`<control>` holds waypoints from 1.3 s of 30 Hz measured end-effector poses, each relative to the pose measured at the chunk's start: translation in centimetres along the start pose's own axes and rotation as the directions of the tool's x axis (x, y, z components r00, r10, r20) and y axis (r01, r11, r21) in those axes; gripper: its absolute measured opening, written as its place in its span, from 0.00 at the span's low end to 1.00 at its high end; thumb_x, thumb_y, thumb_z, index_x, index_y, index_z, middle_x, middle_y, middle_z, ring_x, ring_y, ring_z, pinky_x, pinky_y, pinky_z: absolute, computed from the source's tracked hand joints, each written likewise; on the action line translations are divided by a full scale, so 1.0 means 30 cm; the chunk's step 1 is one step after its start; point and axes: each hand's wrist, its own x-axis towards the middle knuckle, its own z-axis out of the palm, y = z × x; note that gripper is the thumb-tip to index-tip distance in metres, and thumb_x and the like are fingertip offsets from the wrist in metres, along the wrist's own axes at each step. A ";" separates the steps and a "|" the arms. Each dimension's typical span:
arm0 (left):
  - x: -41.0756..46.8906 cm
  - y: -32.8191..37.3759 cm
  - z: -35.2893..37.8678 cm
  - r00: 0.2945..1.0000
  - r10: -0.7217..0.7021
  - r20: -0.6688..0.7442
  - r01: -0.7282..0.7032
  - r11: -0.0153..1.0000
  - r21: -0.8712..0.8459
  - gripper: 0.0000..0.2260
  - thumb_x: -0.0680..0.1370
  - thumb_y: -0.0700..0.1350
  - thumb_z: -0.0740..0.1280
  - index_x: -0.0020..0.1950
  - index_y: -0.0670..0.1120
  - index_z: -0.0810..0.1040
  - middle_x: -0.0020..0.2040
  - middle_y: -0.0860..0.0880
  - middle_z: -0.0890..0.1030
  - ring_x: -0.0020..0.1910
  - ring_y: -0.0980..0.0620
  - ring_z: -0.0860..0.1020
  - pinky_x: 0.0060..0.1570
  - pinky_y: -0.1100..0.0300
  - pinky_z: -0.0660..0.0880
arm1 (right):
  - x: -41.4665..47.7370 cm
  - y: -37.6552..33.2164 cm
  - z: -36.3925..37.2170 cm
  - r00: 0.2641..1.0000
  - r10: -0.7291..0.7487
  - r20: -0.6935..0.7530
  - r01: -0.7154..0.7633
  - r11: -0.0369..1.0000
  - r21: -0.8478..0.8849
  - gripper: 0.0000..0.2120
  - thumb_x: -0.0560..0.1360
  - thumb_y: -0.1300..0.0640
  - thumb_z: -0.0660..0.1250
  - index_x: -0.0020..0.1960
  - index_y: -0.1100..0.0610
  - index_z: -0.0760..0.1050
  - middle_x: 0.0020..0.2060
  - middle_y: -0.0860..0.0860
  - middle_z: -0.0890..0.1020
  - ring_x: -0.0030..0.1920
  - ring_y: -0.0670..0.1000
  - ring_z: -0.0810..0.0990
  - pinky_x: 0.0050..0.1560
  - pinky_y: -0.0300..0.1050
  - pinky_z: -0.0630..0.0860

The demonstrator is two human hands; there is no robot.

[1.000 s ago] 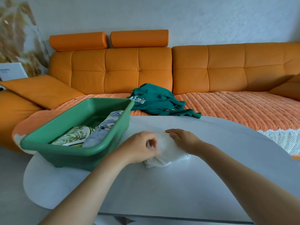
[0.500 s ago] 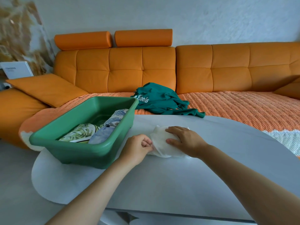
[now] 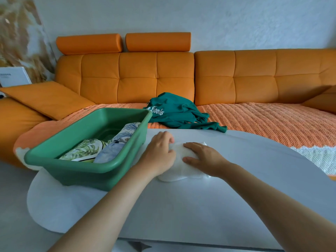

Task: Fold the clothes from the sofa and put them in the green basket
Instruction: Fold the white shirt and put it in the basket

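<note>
At the far edge of the table (image 3: 200,206), we press our right hand (image 3: 201,157) flat on the white cloth (image 3: 181,172), left hand (image 3: 160,153) curled round its end, now nearer the right.

One wide-angle view, worn on the person's head, looks forward and down over the table (image 3: 200,215). The table's near edge lies close under the lens at the bottom of the frame; its far edge sits mid-frame. The basket (image 3: 81,176) on the table's left end is near. Behind the table the sofa (image 3: 138,79) spans the frame, farther off, with wall (image 3: 236,19) above.
</note>
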 end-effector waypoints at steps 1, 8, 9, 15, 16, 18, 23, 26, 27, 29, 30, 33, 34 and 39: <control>0.020 0.020 0.020 0.998 0.058 -0.022 -0.059 0.998 -0.037 0.11 0.77 0.40 0.58 0.58 0.49 0.70 0.60 0.51 0.72 0.62 0.50 0.69 0.59 0.56 0.67 | 0.003 -0.004 0.001 1.000 0.023 0.011 -0.024 0.997 0.072 0.24 0.79 0.37 0.60 0.73 0.43 0.69 0.71 0.42 0.72 0.69 0.48 0.69 0.67 0.43 0.63; 0.051 -0.038 0.196 0.997 0.063 0.053 -0.071 0.983 0.170 0.19 0.84 0.52 0.54 0.73 0.48 0.68 0.72 0.52 0.72 0.69 0.49 0.68 0.66 0.52 0.67 | 0.043 0.040 -0.025 0.885 0.450 -0.117 -0.398 0.864 0.308 0.18 0.82 0.50 0.57 0.44 0.60 0.78 0.39 0.51 0.79 0.45 0.56 0.77 0.45 0.49 0.74; 0.048 -0.045 0.204 0.997 0.078 0.029 -0.082 0.980 0.182 0.20 0.84 0.53 0.54 0.73 0.49 0.68 0.71 0.52 0.72 0.69 0.48 0.69 0.64 0.51 0.67 | 0.048 0.054 -0.026 0.863 0.490 -0.119 -0.439 0.846 0.302 0.20 0.81 0.47 0.60 0.40 0.60 0.77 0.35 0.51 0.78 0.41 0.55 0.77 0.40 0.48 0.73; 0.018 -0.054 0.206 0.988 0.155 0.003 -0.151 0.962 0.228 0.34 0.75 0.69 0.48 0.74 0.50 0.65 0.71 0.53 0.71 0.68 0.47 0.68 0.63 0.50 0.66 | 0.104 0.061 -0.025 0.806 0.584 -0.098 -0.457 0.719 0.524 0.13 0.72 0.47 0.75 0.32 0.53 0.81 0.30 0.47 0.81 0.35 0.49 0.80 0.28 0.39 0.70; 0.013 -0.064 0.203 0.986 0.159 0.042 -0.165 0.961 0.221 0.39 0.72 0.73 0.51 0.75 0.51 0.63 0.72 0.53 0.69 0.69 0.48 0.66 0.64 0.50 0.65 | 0.107 0.061 -0.026 0.800 0.583 -0.141 -0.465 0.752 0.467 0.14 0.73 0.48 0.73 0.31 0.53 0.80 0.28 0.47 0.80 0.32 0.49 0.79 0.28 0.39 0.69; 0.014 -0.085 0.195 0.980 0.147 0.131 -0.173 0.961 0.214 0.47 0.65 0.77 0.58 0.77 0.51 0.59 0.74 0.53 0.66 0.71 0.49 0.64 0.68 0.50 0.63 | 0.105 0.069 -0.033 0.764 0.595 -0.249 -0.497 0.789 0.361 0.15 0.76 0.47 0.69 0.34 0.53 0.78 0.31 0.47 0.80 0.33 0.50 0.78 0.30 0.41 0.71; 0.011 -0.100 0.209 0.964 0.189 0.186 -0.228 0.949 0.218 0.47 0.64 0.65 0.71 0.77 0.52 0.54 0.74 0.53 0.62 0.72 0.49 0.61 0.71 0.54 0.61 | 0.085 0.069 -0.032 0.820 0.465 -0.334 -0.479 0.877 0.045 0.10 0.78 0.48 0.67 0.51 0.52 0.82 0.53 0.51 0.81 0.53 0.54 0.78 0.55 0.52 0.77; 0.027 -0.104 0.175 0.935 0.159 0.316 -0.227 0.955 0.192 0.46 0.63 0.57 0.71 0.77 0.53 0.52 0.73 0.54 0.59 0.74 0.49 0.58 0.72 0.55 0.61 | 0.069 0.060 -0.080 0.939 0.121 -0.321 -0.147 0.987 -0.060 0.18 0.78 0.52 0.67 0.67 0.50 0.75 0.70 0.51 0.70 0.71 0.54 0.67 0.71 0.52 0.66; 0.033 -0.106 0.158 0.914 0.123 0.387 -0.209 0.960 0.188 0.48 0.62 0.55 0.71 0.77 0.55 0.49 0.73 0.57 0.57 0.75 0.51 0.56 0.72 0.55 0.62 | 0.060 0.048 -0.102 0.977 0.054 -0.207 -0.049 0.998 0.030 0.21 0.77 0.52 0.67 0.70 0.49 0.73 0.73 0.51 0.68 0.73 0.53 0.65 0.73 0.51 0.63; 0.038 -0.112 0.133 0.877 0.064 0.475 -0.178 0.963 0.200 0.51 0.60 0.52 0.71 0.77 0.60 0.45 0.74 0.59 0.54 0.75 0.53 0.53 0.72 0.54 0.64 | 0.046 0.023 -0.118 0.990 0.001 0.138 -0.019 0.991 0.130 0.31 0.75 0.44 0.71 0.75 0.43 0.67 0.77 0.49 0.62 0.78 0.52 0.58 0.74 0.50 0.57; 0.037 -0.112 0.123 0.875 0.043 0.483 -0.159 0.966 0.202 0.52 0.60 0.50 0.72 0.76 0.62 0.45 0.74 0.57 0.55 0.75 0.52 0.54 0.70 0.53 0.66 | 0.039 0.013 -0.110 0.964 0.006 0.268 -0.016 0.999 0.037 0.40 0.70 0.38 0.73 0.77 0.40 0.60 0.79 0.49 0.58 0.79 0.52 0.54 0.75 0.53 0.55; 0.031 -0.102 0.114 0.906 0.052 0.420 -0.139 0.974 0.180 0.49 0.62 0.50 0.76 0.74 0.62 0.48 0.70 0.51 0.66 0.68 0.48 0.64 0.64 0.50 0.72 | 0.021 -0.003 -0.084 0.939 0.074 0.335 -0.004 0.979 -0.204 0.59 0.59 0.34 0.78 0.78 0.36 0.45 0.78 0.47 0.57 0.78 0.54 0.57 0.74 0.59 0.62; 0.032 -0.099 0.118 0.920 0.085 0.383 -0.170 0.966 0.194 0.48 0.64 0.50 0.77 0.74 0.61 0.50 0.67 0.49 0.69 0.66 0.47 0.67 0.62 0.50 0.72 | 0.017 -0.005 -0.079 0.948 0.071 0.310 0.005 0.971 -0.238 0.60 0.58 0.35 0.79 0.78 0.37 0.44 0.76 0.47 0.61 0.75 0.55 0.62 0.70 0.57 0.67; -0.002 -0.078 0.159 0.962 0.266 0.053 -0.259 0.840 0.476 0.36 0.71 0.34 0.67 0.77 0.51 0.63 0.58 0.44 0.74 0.56 0.41 0.74 0.53 0.50 0.74 | 0.004 0.009 -0.014 0.987 -0.146 -0.073 0.100 0.894 -0.437 0.42 0.65 0.50 0.75 0.74 0.45 0.59 0.58 0.50 0.77 0.56 0.56 0.77 0.47 0.51 0.77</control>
